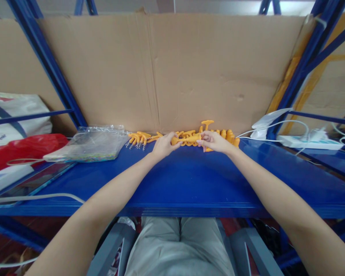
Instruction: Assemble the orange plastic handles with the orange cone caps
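Between my two hands lies an orange plastic corkscrew part, held level just above the blue shelf. My left hand pinches its rounded left end with thumb and fingers. The wider right end is in the closed fingers of my right hand. Left of my hands, several orange corkscrew handles with metal spirals lie in a heap. Close behind the held part are more orange pieces, partly hidden by it. One orange T-shaped handle stands upright. Beside my right hand is a row of orange bodies.
A blue metal shelf is backed by a cardboard sheet. Clear plastic bags are stacked at left, near a red bag and a tablet-like panel. A white power strip with cables lies at right.
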{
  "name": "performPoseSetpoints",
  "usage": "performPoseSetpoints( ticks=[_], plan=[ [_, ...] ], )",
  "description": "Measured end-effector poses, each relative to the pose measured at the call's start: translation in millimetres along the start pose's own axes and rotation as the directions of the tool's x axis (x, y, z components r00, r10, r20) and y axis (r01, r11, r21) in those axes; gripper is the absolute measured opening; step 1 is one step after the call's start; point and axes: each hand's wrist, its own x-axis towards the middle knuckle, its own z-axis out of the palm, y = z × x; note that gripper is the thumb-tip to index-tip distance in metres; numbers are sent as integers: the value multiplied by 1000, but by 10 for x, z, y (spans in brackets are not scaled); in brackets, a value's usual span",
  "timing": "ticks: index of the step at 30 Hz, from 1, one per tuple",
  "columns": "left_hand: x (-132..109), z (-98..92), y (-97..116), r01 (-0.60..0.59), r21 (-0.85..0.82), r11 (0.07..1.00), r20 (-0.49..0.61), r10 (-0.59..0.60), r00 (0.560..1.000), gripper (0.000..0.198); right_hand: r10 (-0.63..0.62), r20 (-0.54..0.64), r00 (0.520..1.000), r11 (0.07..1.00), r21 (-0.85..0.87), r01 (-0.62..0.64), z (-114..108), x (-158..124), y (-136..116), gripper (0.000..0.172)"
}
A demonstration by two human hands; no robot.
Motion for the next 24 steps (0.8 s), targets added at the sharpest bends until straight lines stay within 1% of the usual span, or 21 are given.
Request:
performPoseSetpoints(
  ticks=[2,4,6,7,9,11,13,15,16,18,24],
  plan=[
    [3,3,-4,-14,-10,1000,-18,13,1000,24,4,8,1000,1000,-5,-4,-6,0,9,33],
    [9,4,-3,-11,-31,999,-25,11,1000,24,11,22,1000,999,-44,-10,-10,6,36,31],
    [18,4,4,8,-62,998,-16,-9,1000,24,-11,7,1000,989,-150,12,-4,12,61,30],
    [23,5,9,23,-81,996,-7,-24,1000,24,-46,-18,999,972,-232,41,4,14,66,33],
    [29,8,22,57,-129,990,23,-55,998,24,-164,-63,984,893,-433,121,30,11,56,41],
    [31,16,35,78,-186,980,57,-68,996,23,-281,-49,958,764,-616,192,60,0,23,42],
    [27,23,45,75,-231,970,77,-59,995,24,-342,12,940,651,-718,246,81,-17,-17,34],
    [21,22,54,61,-248,967,80,-42,996,25,-365,55,929,600,-749,280,85,-33,-50,30],
    [18,17,58,52,-245,968,79,-34,996,25,-368,64,928,599,-747,289,83,-39,-62,29],
    [14,0,68,31,-220,975,76,-15,997,25,-354,74,932,624,-723,295,73,-43,-78,28],
    [17,-35,110,-22,-94,995,10,23,1000,23,-266,38,963,756,-611,233,55,-19,-145,26]
  ],
)
